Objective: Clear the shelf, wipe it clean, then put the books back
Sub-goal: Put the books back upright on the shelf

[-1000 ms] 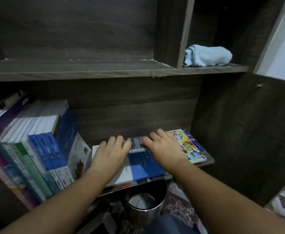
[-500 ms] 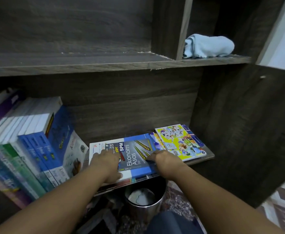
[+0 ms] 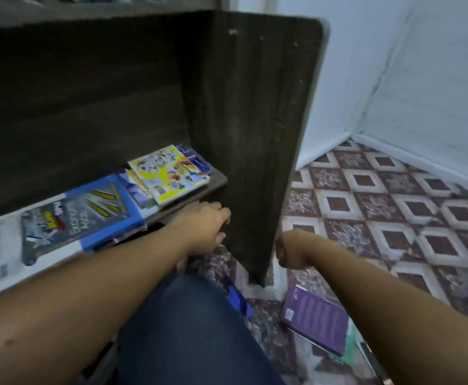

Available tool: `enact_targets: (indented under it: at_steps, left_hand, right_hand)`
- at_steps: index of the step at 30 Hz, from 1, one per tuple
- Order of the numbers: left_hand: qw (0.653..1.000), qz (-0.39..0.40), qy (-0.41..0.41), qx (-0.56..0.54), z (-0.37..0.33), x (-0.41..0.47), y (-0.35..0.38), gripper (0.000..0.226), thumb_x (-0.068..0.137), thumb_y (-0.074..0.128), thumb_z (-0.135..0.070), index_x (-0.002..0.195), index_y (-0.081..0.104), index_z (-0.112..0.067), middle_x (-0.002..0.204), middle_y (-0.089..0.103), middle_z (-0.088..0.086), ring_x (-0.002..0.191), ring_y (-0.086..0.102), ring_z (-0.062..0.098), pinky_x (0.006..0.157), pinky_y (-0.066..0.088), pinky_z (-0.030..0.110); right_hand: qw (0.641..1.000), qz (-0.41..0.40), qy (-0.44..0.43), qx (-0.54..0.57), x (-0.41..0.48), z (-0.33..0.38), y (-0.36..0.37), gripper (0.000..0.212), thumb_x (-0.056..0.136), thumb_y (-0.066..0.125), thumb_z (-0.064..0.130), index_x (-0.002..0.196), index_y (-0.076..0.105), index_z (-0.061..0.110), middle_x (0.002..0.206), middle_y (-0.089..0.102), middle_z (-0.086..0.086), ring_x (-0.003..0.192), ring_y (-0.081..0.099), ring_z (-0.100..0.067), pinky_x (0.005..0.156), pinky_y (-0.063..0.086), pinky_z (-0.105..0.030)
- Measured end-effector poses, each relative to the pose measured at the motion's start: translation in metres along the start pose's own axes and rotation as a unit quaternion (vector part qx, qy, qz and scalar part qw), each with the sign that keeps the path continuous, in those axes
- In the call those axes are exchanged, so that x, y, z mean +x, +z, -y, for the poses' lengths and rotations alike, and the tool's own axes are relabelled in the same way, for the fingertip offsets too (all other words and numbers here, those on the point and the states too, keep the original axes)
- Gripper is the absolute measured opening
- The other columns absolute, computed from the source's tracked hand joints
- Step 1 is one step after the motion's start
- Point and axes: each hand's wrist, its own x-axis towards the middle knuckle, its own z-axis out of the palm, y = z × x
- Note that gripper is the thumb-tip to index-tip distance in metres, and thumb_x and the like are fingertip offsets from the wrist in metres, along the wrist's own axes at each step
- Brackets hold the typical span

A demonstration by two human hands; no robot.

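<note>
Left of the side panel (image 3: 255,120), books (image 3: 80,218) lie flat on the shelf (image 3: 218,177) beside the loosely bent, empty left hand (image 3: 202,226); right of it the right hand (image 3: 291,250) is an empty fist, which should probably open wide to grip the floor's purple book (image 3: 314,318) by its spine.

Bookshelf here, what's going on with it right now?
A person faces the dark bookshelf. Neither hand holds anything: the left hand hovers by the front edge of the lower shelf, the right hand is curled beside the side panel. A blue book and a yellow book lie flat on that shelf; a purple book lies on the floor.
</note>
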Motion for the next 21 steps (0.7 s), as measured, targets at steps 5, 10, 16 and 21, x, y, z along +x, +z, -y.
enact_targets:
  at_steps: [5,10,16,21]
  left_hand:
    - [0.993,0.067,0.094,-0.023,-0.077,0.049,0.020,0.027,0.095,0.052,-0.036,0.119,0.051,-0.023,0.115,0.052,0.000,0.105,0.054,0.022,0.083,0.046,0.036]
    - [0.983,0.110,0.143,-0.017,-0.129,0.092,0.060,0.019,0.096,0.050,-0.032,0.113,0.049,-0.023,0.115,0.052,0.001,0.101,0.052,0.022,0.079,0.044,0.034]
    - [0.975,0.156,0.157,0.003,-0.151,0.128,0.111,0.028,0.096,0.051,-0.034,0.122,0.045,-0.023,0.121,0.048,0.000,0.107,0.049,0.020,0.075,0.036,0.030]
    - [0.971,0.167,0.172,-0.002,-0.157,0.159,0.139,0.038,0.096,0.052,-0.037,0.130,0.043,-0.023,0.127,0.047,0.000,0.113,0.047,0.019,0.085,0.038,0.029]
  right_hand:
    - [0.994,0.043,0.085,0.049,-0.010,-0.088,0.074,0.035,0.090,0.061,0.028,0.123,0.063,0.018,0.127,0.060,-0.008,0.116,0.057,-0.027,0.094,0.049,-0.035]
    - [0.988,0.056,0.102,0.098,0.004,-0.125,0.137,0.036,0.088,0.065,0.029,0.123,0.061,0.020,0.126,0.060,-0.008,0.115,0.057,-0.028,0.093,0.050,-0.038]
    - [0.983,0.090,0.113,0.115,0.033,-0.136,0.211,0.052,0.085,0.067,0.028,0.134,0.052,0.021,0.132,0.049,-0.010,0.119,0.052,-0.030,0.096,0.048,-0.043]
    - [0.972,0.133,0.129,0.143,0.058,-0.142,0.261,0.064,0.083,0.071,0.029,0.139,0.043,0.017,0.142,0.039,-0.014,0.127,0.045,-0.032,0.102,0.044,-0.044]
